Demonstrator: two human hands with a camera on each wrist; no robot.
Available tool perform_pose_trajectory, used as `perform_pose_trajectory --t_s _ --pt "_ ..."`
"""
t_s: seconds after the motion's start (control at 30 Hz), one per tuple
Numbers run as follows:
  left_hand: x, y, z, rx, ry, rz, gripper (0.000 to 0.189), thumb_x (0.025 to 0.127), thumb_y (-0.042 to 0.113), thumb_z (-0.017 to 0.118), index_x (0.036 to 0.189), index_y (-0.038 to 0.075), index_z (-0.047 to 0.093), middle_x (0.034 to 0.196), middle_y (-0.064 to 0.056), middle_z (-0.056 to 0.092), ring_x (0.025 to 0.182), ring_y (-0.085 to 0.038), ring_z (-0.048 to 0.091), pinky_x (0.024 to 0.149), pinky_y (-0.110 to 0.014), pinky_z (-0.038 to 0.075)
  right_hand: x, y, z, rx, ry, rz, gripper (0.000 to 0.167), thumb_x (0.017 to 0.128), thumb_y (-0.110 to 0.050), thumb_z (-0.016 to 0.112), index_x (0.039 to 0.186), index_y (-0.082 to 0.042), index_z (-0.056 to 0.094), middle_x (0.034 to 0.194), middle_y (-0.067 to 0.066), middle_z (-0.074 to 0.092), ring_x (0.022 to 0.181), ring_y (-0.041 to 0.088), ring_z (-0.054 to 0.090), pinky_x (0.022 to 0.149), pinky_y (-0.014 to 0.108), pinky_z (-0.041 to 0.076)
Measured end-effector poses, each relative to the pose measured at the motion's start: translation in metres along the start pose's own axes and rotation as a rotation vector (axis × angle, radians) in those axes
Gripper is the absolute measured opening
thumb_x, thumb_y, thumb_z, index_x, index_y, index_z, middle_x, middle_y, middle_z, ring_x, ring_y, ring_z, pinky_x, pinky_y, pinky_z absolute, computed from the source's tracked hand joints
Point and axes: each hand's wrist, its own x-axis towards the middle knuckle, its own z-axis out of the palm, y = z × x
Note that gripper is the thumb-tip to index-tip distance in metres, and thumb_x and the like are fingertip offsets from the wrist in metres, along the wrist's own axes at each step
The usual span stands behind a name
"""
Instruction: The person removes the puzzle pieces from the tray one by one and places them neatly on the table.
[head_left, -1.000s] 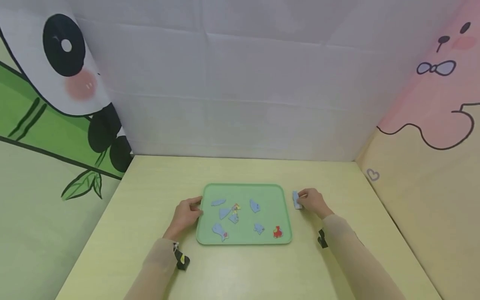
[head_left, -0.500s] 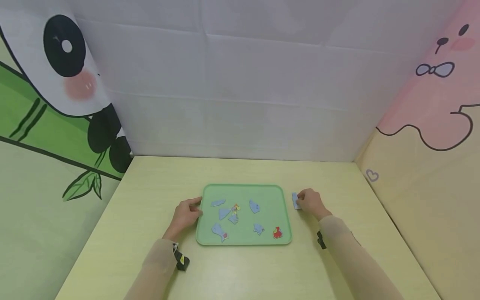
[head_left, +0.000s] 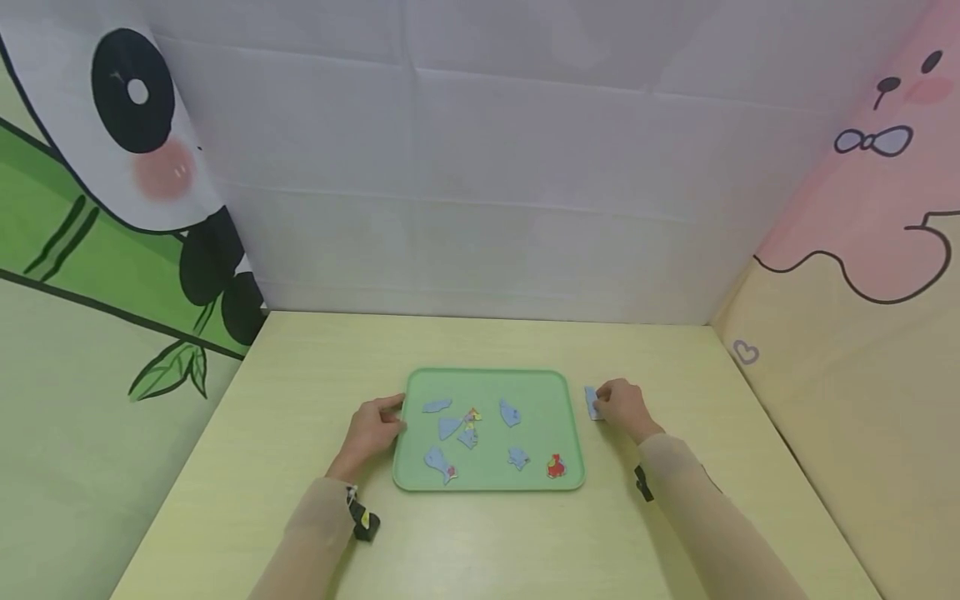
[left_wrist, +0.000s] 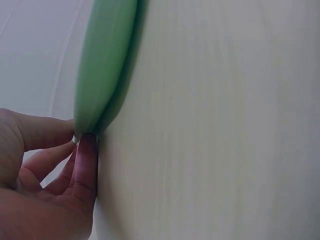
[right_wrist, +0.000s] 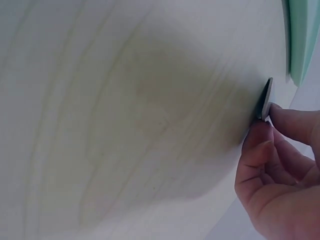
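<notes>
A green tray lies on the table with several pale blue puzzle pieces on it. My left hand holds the tray's left edge. The left wrist view shows that thumb and fingers meeting at the green rim. To the right of the tray, my right hand pinches a flat blue puzzle piece by its right side. In the right wrist view the piece is seen edge-on, tilted close over the table, between thumb and fingers. Fingertips hide part of it.
On the tray, a red piece lies at the lower right, and a yellow-and-red patterned piece near the middle. The pale yellow table meets a white sheet behind, with cartoon-printed panels at left and right.
Almost nothing differs. The right hand and the blue puzzle piece have shifted very slightly; the left hand stays at the tray's edge.
</notes>
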Motion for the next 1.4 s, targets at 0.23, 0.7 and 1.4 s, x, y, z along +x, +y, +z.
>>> perform_pose_trajectory --t_s 0.23,0.7,1.4 --pt "0.000 0.001 0.001 0.008 0.009 -0.004 0.054 0.081 -0.001 0.066 0.133 0.000 0.054 0.101 -0.010 0.065 0.070 -0.018 0.055 0.058 -0.030 0.046 0.001 0.004 0.003 -0.005 0.014 0.004 0.023 0.085 -0.008 0.065 0.102 0.008 0.067 0.093 0.015 0.066 0.083 0.025 0.059 0.078 0.042 0.049" --pt "0.002 -0.003 0.001 -0.004 -0.004 0.000 0.055 0.081 -0.001 0.065 0.134 0.000 0.053 0.104 -0.010 0.064 0.070 -0.018 0.054 0.058 -0.030 0.046 -0.002 0.003 0.004 0.023 0.022 0.021 0.023 0.087 -0.010 0.064 0.104 0.006 0.064 0.092 0.014 0.065 0.085 0.029 0.061 0.077 0.043 0.049" --pt "0.002 -0.001 0.004 -0.005 -0.001 0.003 0.056 0.081 -0.002 0.066 0.135 0.001 0.053 0.116 -0.014 0.062 0.071 -0.018 0.056 0.060 -0.030 0.047 -0.003 -0.034 0.002 0.083 0.038 -0.023 0.029 0.088 -0.014 0.066 0.111 0.004 0.061 0.093 0.014 0.065 0.078 0.025 0.061 0.067 0.037 0.051"
